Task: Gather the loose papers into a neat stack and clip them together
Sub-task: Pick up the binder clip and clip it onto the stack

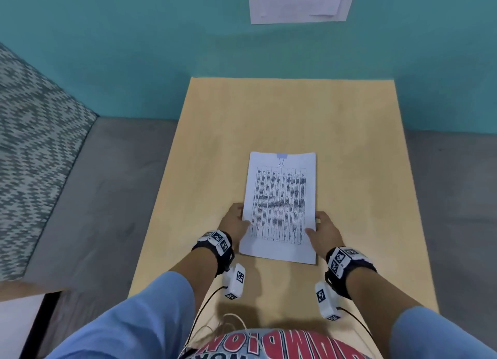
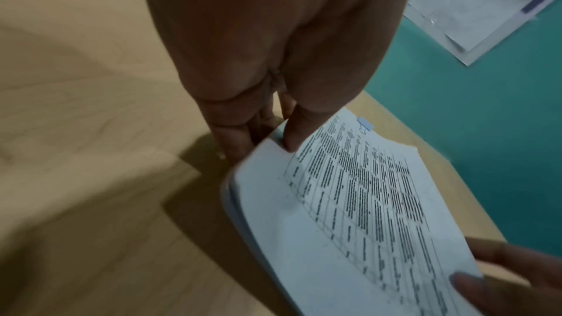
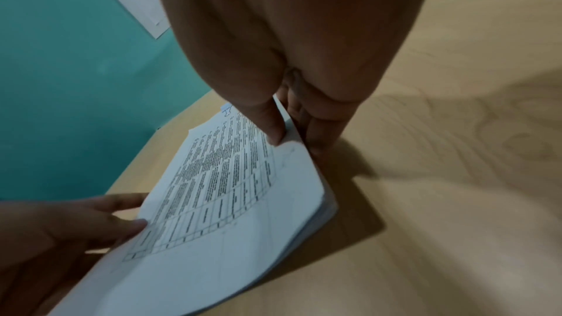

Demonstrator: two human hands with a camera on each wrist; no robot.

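Both arms reach forward, left grip (image 1: 236, 220) and right grip (image 1: 324, 231) pinching.

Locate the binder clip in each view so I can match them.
Head: binder clip on the paper stack's far edge, centre.
Left wrist: small, right of centre, beyond the left hand.
Right wrist: left of the right hand, at.
Shared landmark: the printed table.

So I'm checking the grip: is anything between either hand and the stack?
Nothing visible. The left hand and right hand each pinch a side edge of the clipped stack directly, thumb on top, fingers underneath.
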